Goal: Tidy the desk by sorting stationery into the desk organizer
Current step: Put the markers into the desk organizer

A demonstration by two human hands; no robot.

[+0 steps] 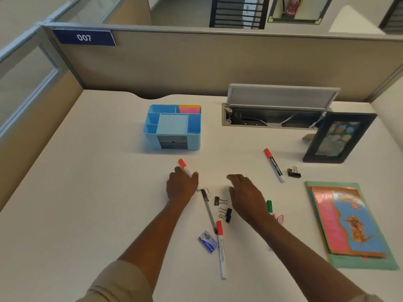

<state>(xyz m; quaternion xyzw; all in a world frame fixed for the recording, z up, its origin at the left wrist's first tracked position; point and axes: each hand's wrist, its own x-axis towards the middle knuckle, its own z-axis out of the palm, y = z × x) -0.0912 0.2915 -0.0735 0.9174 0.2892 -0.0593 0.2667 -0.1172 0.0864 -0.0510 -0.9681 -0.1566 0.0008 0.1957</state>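
Note:
A blue desk organizer [172,138] stands at the back middle, with pink and yellow sticky notes [189,109] in its rear right compartment. My left hand [182,186] closes around a red-capped white marker [183,165] lying in front of the organizer. My right hand [245,192] hovers open, palm down, holding nothing. Between and below my hands lie a clear pen [208,209], black binder clips [225,212], another red-capped marker [221,247] and a small blue staples box [208,241]. A green marker [269,206] peeks out beside my right wrist.
A third red-capped marker [274,165] and a black binder clip [293,172] lie at the right. Colourful booklets on a green folder [349,223] lie far right. A dark picture frame [338,138] stands near an open cable tray [272,118]. Cubicle partitions enclose the desk.

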